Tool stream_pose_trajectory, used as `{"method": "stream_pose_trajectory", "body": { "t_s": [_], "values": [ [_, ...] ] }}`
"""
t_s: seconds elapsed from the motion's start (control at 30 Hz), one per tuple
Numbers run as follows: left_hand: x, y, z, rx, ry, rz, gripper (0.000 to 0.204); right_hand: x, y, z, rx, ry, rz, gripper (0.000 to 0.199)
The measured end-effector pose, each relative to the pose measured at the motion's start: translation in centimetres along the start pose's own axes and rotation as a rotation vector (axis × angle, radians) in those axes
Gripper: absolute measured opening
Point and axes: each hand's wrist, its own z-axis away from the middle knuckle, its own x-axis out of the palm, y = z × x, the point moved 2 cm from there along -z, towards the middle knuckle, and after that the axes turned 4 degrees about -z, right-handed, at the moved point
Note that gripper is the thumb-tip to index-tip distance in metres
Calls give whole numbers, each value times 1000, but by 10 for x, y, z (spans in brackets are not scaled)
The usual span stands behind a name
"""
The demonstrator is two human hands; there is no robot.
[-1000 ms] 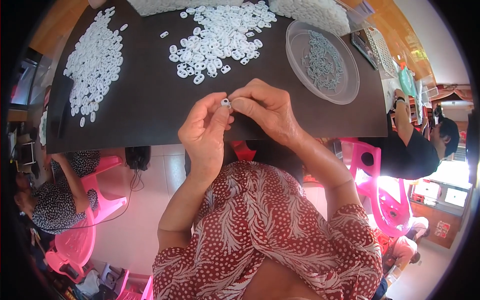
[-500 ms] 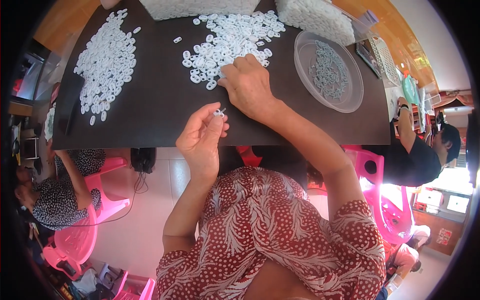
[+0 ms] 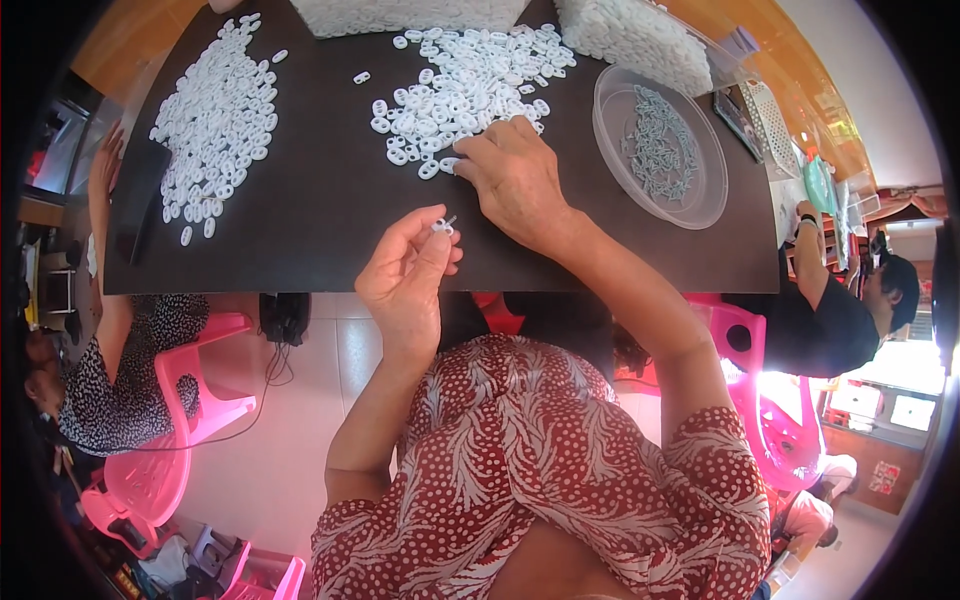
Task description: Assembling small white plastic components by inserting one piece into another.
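the left hand (image 3: 405, 275) pinches a small white plastic piece (image 3: 440, 229) over the desk (image 3: 320, 220), near its front edge; a thin grey pin (image 3: 452, 219) already sticks out of it. the right hand (image 3: 520, 185), fingers bent, is at the near side of the middle heap of two-holed ovals (image 3: 460, 95); whether it grips one cannot be told. plenty there lie loose, as do grey pins (image 3: 660, 145) in the round tub (image 3: 716, 195) toward the right edge; whether the left-edge heap (image 3: 215, 125) is finished is unclear.
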Motion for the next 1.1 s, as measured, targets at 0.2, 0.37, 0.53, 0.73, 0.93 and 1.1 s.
{"method": "stream_pose_trajectory", "body": {
  "t_s": [0.2,0.37,0.53,0.73,0.93,1.1],
  "values": [
    [1,0,0,5,5,-7,23,4,-1,-4,-30,-60,24,17],
    [1,0,0,12,2,12,22,-2,-4,-7,18,-44,-52,14],
    [3,4,-2,-32,-4,33,20,-13,1,0,350,-106,-474,10],
    [12,10,-3,-60,-19,3,17,-34,4,14,670,-143,-1044,12],
    [19,14,0,-62,-48,21,19,-43,-1,21,813,-156,-1175,17],
    [25,15,2,-36,-42,-10,24,-44,-4,25,797,-161,-1214,19]
  ]
}}
